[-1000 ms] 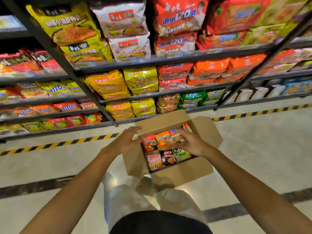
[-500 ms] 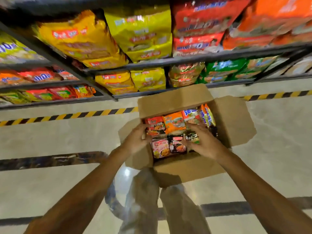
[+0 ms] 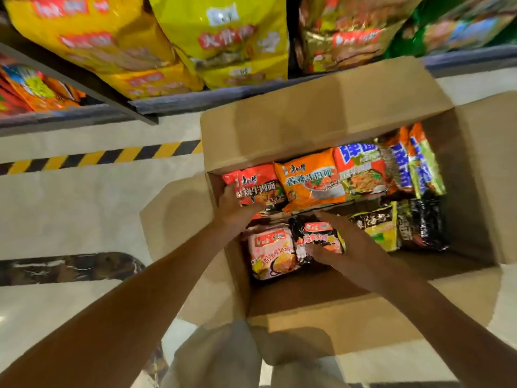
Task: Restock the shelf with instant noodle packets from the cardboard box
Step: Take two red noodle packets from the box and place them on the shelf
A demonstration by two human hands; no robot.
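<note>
Reaching into the open cardboard box (image 3: 330, 113), the left hand (image 3: 237, 208) grasps the red packet (image 3: 258, 187) at its far-left corner, while the right hand (image 3: 347, 247) pinches the black-and-red packet (image 3: 319, 239) near the box's front; 2 hands inside.

Location: a shop aisle. Metal shelving (image 3: 173, 103) carries stacked multipacks of noodles (image 3: 221, 37); a yellow-black hazard stripe (image 3: 106, 156) marks the polished floor (image 3: 84, 214) at frame left.
</note>
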